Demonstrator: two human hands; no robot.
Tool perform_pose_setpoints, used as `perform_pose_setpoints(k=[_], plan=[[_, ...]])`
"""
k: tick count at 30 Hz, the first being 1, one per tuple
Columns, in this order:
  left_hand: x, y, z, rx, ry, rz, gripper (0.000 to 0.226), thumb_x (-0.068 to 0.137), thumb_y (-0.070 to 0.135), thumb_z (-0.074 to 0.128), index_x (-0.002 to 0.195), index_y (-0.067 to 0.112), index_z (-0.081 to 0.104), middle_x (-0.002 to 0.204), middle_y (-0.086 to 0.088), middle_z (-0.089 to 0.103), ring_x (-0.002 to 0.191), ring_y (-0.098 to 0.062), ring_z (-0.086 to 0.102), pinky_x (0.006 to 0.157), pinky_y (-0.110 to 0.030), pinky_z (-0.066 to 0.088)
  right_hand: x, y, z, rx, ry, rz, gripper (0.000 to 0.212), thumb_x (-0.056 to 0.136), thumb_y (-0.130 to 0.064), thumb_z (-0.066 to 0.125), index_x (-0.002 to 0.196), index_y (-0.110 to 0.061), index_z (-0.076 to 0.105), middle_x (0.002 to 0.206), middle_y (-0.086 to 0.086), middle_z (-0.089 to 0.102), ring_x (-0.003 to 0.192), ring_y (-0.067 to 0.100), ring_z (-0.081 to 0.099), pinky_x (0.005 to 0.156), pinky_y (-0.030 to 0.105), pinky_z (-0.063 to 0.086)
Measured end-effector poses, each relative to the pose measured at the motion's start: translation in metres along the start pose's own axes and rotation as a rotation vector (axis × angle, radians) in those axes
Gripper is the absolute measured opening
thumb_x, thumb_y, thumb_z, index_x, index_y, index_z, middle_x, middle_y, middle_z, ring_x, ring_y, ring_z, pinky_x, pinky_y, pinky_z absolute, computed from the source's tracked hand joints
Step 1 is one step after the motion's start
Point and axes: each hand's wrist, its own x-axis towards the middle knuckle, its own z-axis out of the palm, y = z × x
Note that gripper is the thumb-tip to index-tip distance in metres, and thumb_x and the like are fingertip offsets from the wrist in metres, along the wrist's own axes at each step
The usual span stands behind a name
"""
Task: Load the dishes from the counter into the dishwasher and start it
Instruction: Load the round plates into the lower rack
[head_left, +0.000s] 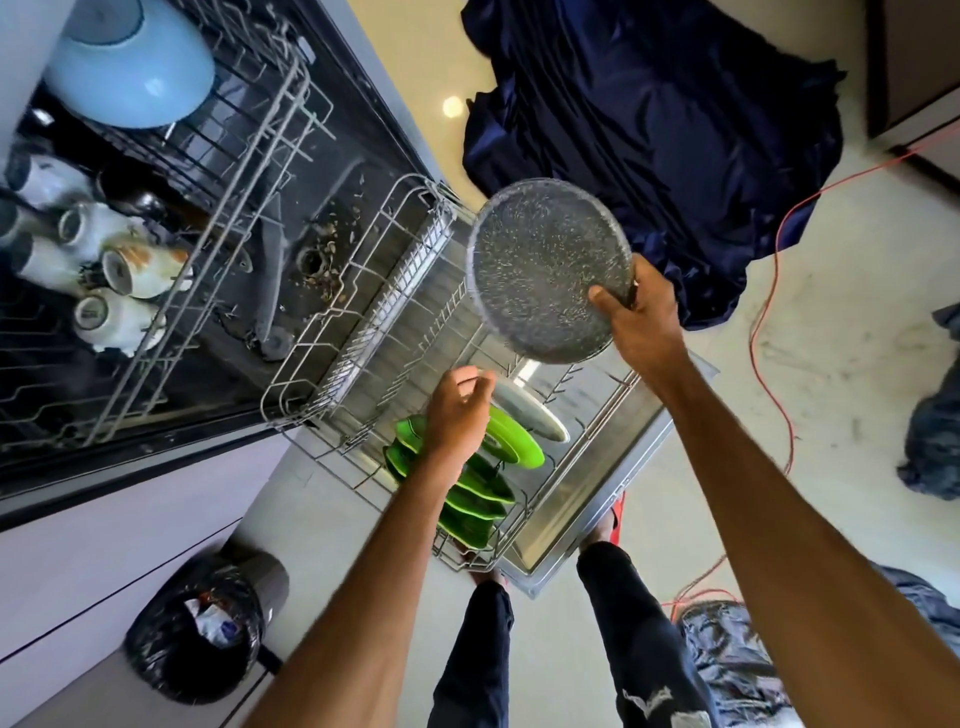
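The floor (857, 260) is glossy and cream-coloured with faint grey veining; a round light reflection (453, 106) shows near its upper edge. A dark blue cloth (649, 130) lies heaped on it, with a red cable (754, 327) trailing beside and denim garments (935, 415) at right. Pale grey cabinet fronts (78, 545) stand at left, a bin (208, 639) with black liner before them

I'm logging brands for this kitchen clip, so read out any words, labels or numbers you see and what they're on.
None can be read.
Cups: dark marks on the bases, too blurred to read.
Wrapper in the bin: blue print, too blurred to read.
Pan, plates, bowl: no print shows.
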Motion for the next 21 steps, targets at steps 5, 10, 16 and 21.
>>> perform_pose_setpoints(k=[5,10,16,21], plan=[[0.006,-0.025,0.027,0.739,-0.026,0.446,0.052,0.092,0.005,0.057,0.142,0.013,0.048,0.136,-0.005,0.058,0.126,-0.021,0.053,0.105,-0.032,0.045,0.0,0.025,0.005,-0.442,-0.059,-0.098,0.017,0.095,-0.015,0.063,0.111,-0.02,0.066,0.091,-0.001,0.07,0.078,0.018,0.066,0.065,0.024,0.051],[0.017,-0.033,0.052,1.354,-0.273,0.558,0.088,0.092,0.015,0.063,0.161,0.016,0.009,0.168,-0.009,0.005,0.145,-0.027,0.029,0.113,-0.045,0.037,-0.02,0.046,0.016,-0.54,-0.151,-0.144,0.024,0.097,-0.008,0.062,0.115,-0.021,0.069,0.086,-0.001,0.07,0.065,0.011,0.064,0.051,0.015,0.043],[0.009,-0.047,0.047,1.501,-0.275,0.534,0.072,0.095,0.016,0.06,0.156,0.012,0.023,0.165,-0.013,0.021,0.146,-0.028,0.029,0.117,-0.044,0.033,-0.032,0.044,0.022,-0.479,-0.147,-0.281,0.021,0.097,-0.005,0.061,0.114,-0.014,0.068,0.079,-0.001,0.067,0.059,0.01,0.062,0.051,0.026,0.051],[0.004,-0.06,0.04,1.38,-0.287,0.492,0.084,0.093,0.009,0.06,0.159,0.01,0.008,0.168,-0.013,0.004,0.151,-0.027,0.023,0.121,-0.044,0.029,-0.03,0.053,0.045,-0.515,-0.235,-0.229,0.034,0.099,-0.01,0.059,0.13,-0.022,0.064,0.091,0.005,0.075,0.066,0.019,0.067,0.062,0.035,0.059]])
